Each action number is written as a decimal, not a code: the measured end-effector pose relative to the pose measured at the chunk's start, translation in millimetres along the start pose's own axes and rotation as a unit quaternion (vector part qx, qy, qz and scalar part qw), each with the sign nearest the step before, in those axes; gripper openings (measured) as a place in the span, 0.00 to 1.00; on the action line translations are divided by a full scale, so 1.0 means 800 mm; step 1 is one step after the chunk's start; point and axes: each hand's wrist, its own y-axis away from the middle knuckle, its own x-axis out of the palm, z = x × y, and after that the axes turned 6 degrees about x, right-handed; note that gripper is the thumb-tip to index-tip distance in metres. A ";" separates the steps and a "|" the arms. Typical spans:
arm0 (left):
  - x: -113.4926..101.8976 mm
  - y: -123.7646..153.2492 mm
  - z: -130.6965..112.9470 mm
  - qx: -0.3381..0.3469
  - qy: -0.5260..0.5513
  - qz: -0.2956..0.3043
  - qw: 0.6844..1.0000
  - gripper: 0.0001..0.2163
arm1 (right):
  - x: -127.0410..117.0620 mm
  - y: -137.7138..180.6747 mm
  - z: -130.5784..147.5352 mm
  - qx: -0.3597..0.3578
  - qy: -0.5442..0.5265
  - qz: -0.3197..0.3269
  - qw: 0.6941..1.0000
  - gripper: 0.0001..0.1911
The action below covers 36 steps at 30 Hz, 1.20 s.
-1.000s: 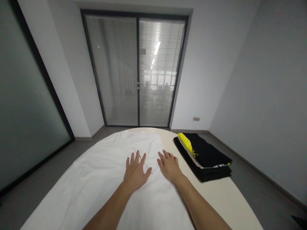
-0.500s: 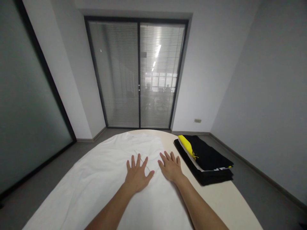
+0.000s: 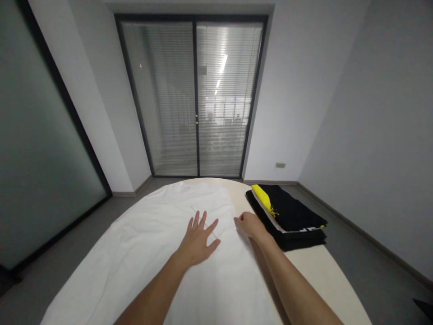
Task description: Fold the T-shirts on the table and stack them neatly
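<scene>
A white T-shirt lies spread over the table, slightly wrinkled on the left, with a thin grey line on its middle. My left hand rests flat on it with fingers spread, partly covering that line. At the shirt's right edge, my right hand has its thumb and fingers pinched together on the white fabric. The exact bit of cloth between those fingertips is mostly hidden. Just right of this hand sits a stack of folded black clothes, the top one with a yellow print.
The pale round-edged table shows bare along its right side. Beyond its far edge stand glass panels with blinds. A frosted glass panel is on the left, and grey walls are on the right.
My right hand has gone from flat and spread on the shirt to a pinch at its right edge, moving slightly right. The left hand stays flat, turned a little. The view has tilted slightly.
</scene>
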 end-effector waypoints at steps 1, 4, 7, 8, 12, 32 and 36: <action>-0.002 0.000 -0.001 0.017 0.007 0.012 1.000 0.30 | -0.001 -0.002 -0.001 -0.004 -0.003 0.006 1.000 0.17; -0.006 0.000 -0.004 0.028 0.019 0.034 0.999 0.28 | 0.001 -0.009 -0.003 -0.010 -0.016 0.014 1.000 0.18; -0.005 -0.002 -0.003 -0.017 -0.005 0.001 1.000 0.27 | 0.003 -0.012 -0.002 -0.013 -0.032 0.022 0.999 0.17; -0.003 -0.003 -0.002 -0.036 -0.016 -0.009 0.999 0.27 | 0.004 -0.013 -0.002 -0.014 -0.038 0.025 0.999 0.16; 0.004 -0.006 0.006 -0.073 -0.041 -0.018 0.996 0.28 | 0.006 -0.013 -0.001 -0.015 -0.061 0.038 0.997 0.18; 0.010 -0.022 0.027 -0.156 0.163 -0.160 0.961 0.24 | 0.043 0.044 0.073 -0.216 -0.285 0.189 0.915 0.33; 0.012 -0.020 0.028 -0.098 0.131 -0.159 0.974 0.21 | 0.049 0.044 0.071 -0.225 -0.240 0.165 0.930 0.23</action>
